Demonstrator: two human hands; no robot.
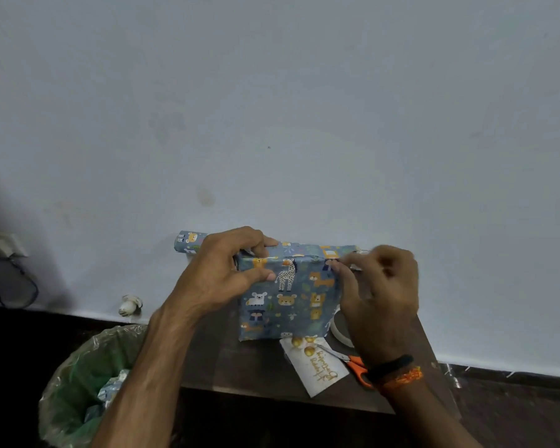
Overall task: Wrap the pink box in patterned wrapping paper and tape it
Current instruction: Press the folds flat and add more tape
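Note:
The box (291, 302) stands on a small dark table (233, 367), fully covered in blue paper printed with animals; no pink shows. My left hand (220, 273) grips its upper left corner, fingers over the top edge and thumb on the front face. My right hand (375, 292) is at the upper right corner, fingertips pinching something small and pale against the paper there; whether it is tape I cannot tell. A roll of clear tape (338, 328) lies on the table just right of the box, partly behind my right hand.
A roll of the same paper (188, 241) lies against the wall behind the box. Orange-handled scissors (356, 363) and a white greeting tag (317, 367) lie in front. A bin with a green liner (88, 383) stands on the left, below the table.

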